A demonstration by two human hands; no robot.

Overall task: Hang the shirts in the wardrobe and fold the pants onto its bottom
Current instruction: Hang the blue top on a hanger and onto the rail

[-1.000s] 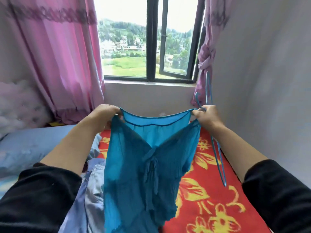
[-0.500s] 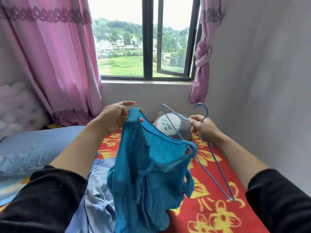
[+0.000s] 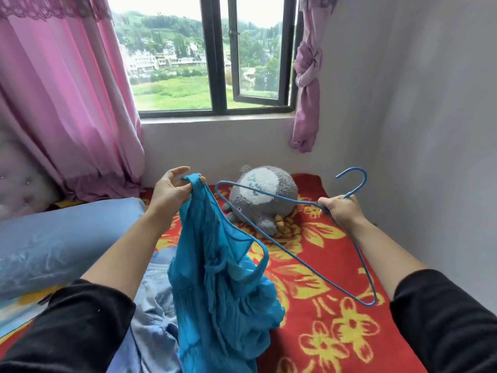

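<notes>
A teal sleeveless shirt hangs from my left hand, which pinches one of its shoulder straps above the bed. My right hand grips a blue wire hanger just below its hook, held out to the right of the shirt. The hanger's wire frame is apart from the shirt, and its left tip points toward my left hand. Light blue jeans lie crumpled on the bed under the shirt.
A red blanket with yellow flowers covers the bed. A grey plush toy lies near the wall under the window. A blue pillow is at left, pink curtains behind it. A white wall runs close on the right.
My right hand let go of the shirt's right side and moved right with the hanger. The shirt now hangs from my left hand alone. The view tilted down, showing the plush toy.
</notes>
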